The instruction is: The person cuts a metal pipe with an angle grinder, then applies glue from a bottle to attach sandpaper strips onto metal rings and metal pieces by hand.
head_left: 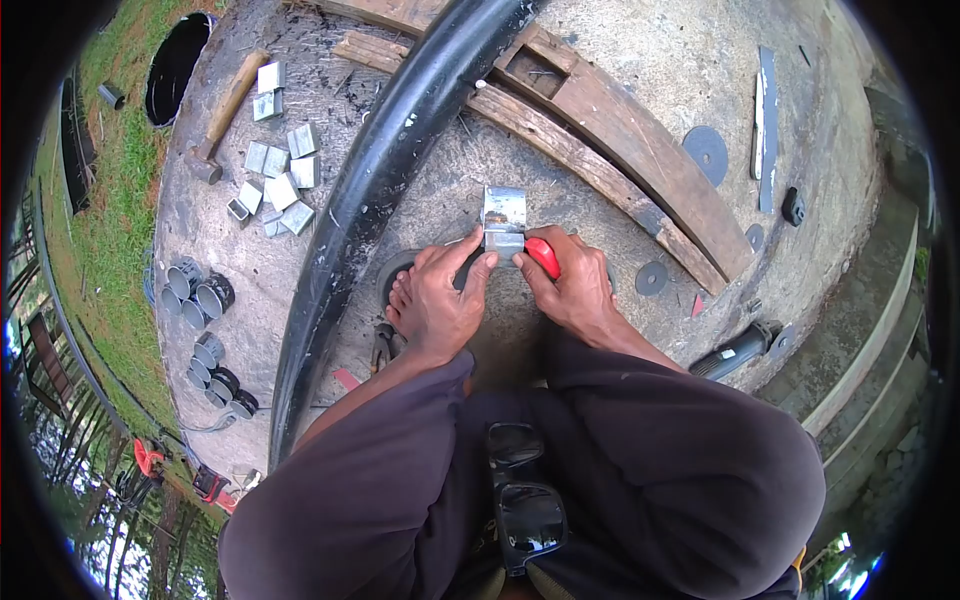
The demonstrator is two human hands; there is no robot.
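Observation:
My left hand (445, 300) is closed, with thumb and fingers at the left side of a short piece of square metal tube (503, 243). Just beyond it and against it is a wider shiny metal piece (504, 207) with a brownish mark. My right hand (580, 290) grips a red-handled tool (541, 257) whose working end I cannot make out. Its thumb and the tool lie against the right side of the tube piece. Both hands are between my knees, above the concrete slab, and my foot is partly hidden behind the left one.
A long black pipe (375, 180) curves across the slab left of my hands. Past it are several cut metal tube pieces (283, 190), a hammer (232, 105) and grey pipe rings (214, 296). Wooden beams (640, 140), abrasive discs (705, 155) and an angle grinder (735, 350) lie to the right.

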